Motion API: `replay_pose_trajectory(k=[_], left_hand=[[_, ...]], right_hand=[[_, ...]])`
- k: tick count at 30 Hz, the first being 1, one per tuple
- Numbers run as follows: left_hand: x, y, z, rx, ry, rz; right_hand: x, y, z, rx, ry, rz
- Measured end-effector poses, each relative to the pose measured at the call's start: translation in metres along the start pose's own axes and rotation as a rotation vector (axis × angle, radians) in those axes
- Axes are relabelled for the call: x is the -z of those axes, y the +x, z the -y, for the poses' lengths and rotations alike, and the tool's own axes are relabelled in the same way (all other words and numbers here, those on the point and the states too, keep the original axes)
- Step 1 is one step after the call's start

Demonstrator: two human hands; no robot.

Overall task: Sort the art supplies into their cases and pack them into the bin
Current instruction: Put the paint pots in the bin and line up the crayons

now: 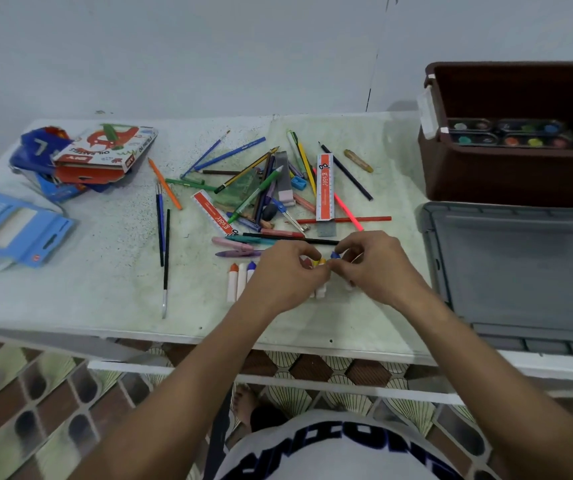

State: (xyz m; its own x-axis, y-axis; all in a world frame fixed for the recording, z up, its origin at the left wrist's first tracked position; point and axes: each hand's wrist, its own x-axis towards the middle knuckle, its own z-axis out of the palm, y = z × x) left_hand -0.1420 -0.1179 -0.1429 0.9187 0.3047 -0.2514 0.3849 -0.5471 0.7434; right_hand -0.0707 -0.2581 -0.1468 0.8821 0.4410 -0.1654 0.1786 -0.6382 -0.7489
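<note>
A person stands at a pale tabletop [105, 299], both arms reaching forward. The left hand [285, 275] and right hand [378, 268] meet at the near edge of a scattered pile of pencils and pens [271, 188], fingers curled in to pinch short white crayons [321, 271] with coloured tips. They seem to be gathering these side by side into a row; three more white crayons [241, 280] already lie lined up just left of the left hand, likely so the set can go into one case together. Exactly which sticks each hand holds is hidden by the fingers. Two red-and-white rulers lie in the pile. Opened cardboard cases [94, 157] wait at the far left. The brown bin [517, 133] stands at the far right, a paint set [510, 135] already inside, its grey lid [520, 271] lying in front.
</note>
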Motion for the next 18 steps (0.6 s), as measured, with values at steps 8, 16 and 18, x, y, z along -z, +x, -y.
replay_pose_trajectory(k=[8,16,18], left_hand=[[-0.008,-0.010,0.005,-0.104,0.167,-0.109],[-0.017,-0.009,0.018,-0.204,0.334,-0.067],[-0.017,-0.009,0.019,-0.232,0.348,-0.082]], right_hand=[[0.006,-0.008,-0.022,0.026,-0.034,0.025],[0.000,-0.013,-0.027,0.114,-0.098,0.138],[-0.001,-0.013,-0.025,0.134,-0.097,0.143]])
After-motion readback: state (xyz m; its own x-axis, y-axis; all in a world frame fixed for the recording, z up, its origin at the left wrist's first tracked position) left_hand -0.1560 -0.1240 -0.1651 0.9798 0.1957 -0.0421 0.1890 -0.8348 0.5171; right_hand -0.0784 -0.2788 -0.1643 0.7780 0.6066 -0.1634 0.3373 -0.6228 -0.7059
